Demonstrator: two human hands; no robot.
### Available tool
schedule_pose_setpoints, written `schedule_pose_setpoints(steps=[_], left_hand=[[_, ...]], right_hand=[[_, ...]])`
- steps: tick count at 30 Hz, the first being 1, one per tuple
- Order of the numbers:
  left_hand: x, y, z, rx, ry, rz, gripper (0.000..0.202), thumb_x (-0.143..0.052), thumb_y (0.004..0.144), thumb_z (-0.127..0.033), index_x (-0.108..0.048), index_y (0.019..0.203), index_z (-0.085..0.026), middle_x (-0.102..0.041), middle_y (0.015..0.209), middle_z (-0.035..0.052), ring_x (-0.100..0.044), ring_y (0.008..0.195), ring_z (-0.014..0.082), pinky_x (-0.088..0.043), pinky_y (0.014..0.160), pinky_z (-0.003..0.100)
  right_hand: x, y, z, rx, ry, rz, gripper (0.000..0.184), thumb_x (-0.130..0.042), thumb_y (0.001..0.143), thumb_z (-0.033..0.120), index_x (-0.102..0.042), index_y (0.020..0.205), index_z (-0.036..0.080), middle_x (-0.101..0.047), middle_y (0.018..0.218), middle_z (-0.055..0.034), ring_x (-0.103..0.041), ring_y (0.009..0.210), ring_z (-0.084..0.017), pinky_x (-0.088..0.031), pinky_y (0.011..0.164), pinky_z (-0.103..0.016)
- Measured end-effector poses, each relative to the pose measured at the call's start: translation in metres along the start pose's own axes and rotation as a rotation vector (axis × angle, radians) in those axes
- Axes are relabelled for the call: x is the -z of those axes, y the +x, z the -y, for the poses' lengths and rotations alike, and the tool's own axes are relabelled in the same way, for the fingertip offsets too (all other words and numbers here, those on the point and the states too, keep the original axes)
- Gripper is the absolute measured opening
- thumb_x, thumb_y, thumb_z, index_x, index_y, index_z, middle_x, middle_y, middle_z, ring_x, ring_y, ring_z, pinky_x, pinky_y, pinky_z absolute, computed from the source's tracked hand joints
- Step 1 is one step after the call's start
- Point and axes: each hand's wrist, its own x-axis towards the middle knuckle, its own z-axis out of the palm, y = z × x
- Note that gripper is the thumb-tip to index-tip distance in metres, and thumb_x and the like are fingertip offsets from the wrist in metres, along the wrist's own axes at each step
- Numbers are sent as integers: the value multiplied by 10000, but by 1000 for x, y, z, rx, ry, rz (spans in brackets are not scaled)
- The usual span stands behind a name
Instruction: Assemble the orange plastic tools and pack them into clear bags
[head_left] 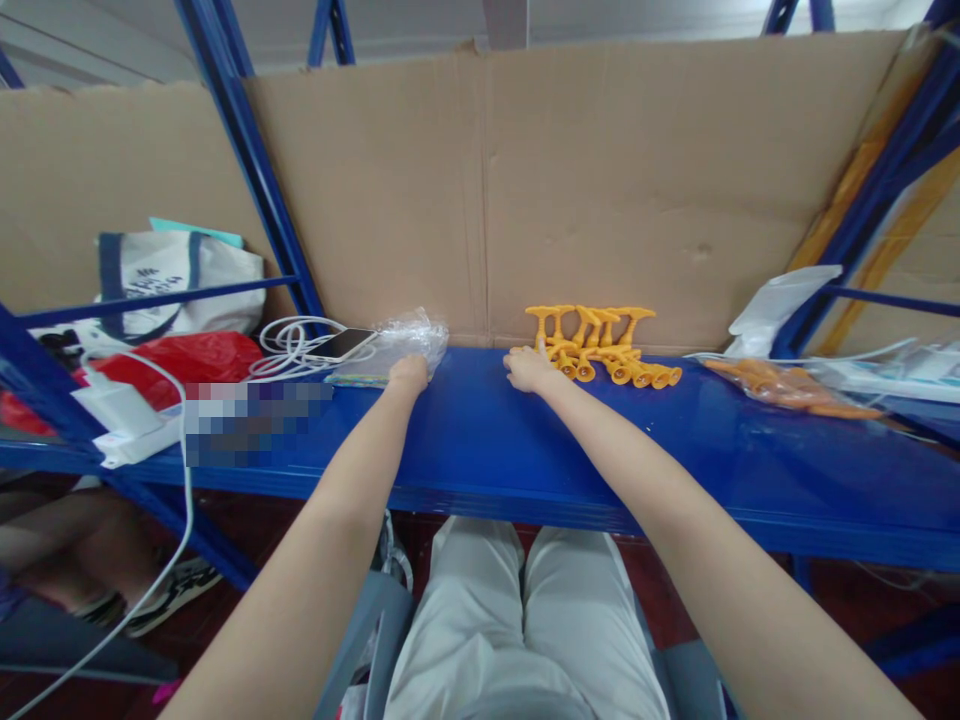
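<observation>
My left hand (409,372) is closed at the right edge of some clear plastic bags (417,336), its fingertips partly hidden by the back of the hand. My right hand (527,368) rests low over the blue shelf (480,440), fingers loosely bent and apart, with nothing visible in them. Its thumb side is close beside a pile of yellow-orange plastic pieces (592,350) with slim stems and flared, trumpet-like ends. Several of these lie in a row with their cups facing me, and others lean behind them toward the cardboard.
A phone (345,344) and coiled white cable (289,350) lie left of the bags. A white power strip (139,437) sits farther left, near a red bag (195,355) and canvas tote (217,270). Bagged orange pieces (787,385) lie right. Cardboard (600,180) stands behind.
</observation>
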Motion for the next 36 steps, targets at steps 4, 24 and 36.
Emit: schedule_pose_setpoints(steps=[4,24,36], left_hand=[[3,-1,-6,-39,38,38,406,-495,895,-191,-642,1265,-115,-686,1227,258,-639,1210,355,-479,1037,475],[53,4,3,-55,260,-168,489,-380,861,-45,-557,1315,-93,-692,1202,212,-652,1178,280,-500,970,329],[84,4,-4,-165,261,-322,501,-347,904,-37,-514,1371,-110,-668,1208,182,-654,1157,279,-484,968,350]], right_hand=[[0,-6,-7,-62,-41,-25,445,-510,889,121,-616,1319,162,-611,1378,-161,-529,1315,-303,-270,1173,-567],[-2,-37,-29,-241,16,-132,415,-457,917,203,-554,1302,85,-677,1228,-234,-576,1244,-334,-396,1054,-438],[-4,-38,-38,-250,73,-185,361,-425,948,220,-572,1255,99,-673,1219,-211,-606,1201,-315,-434,1022,-386]])
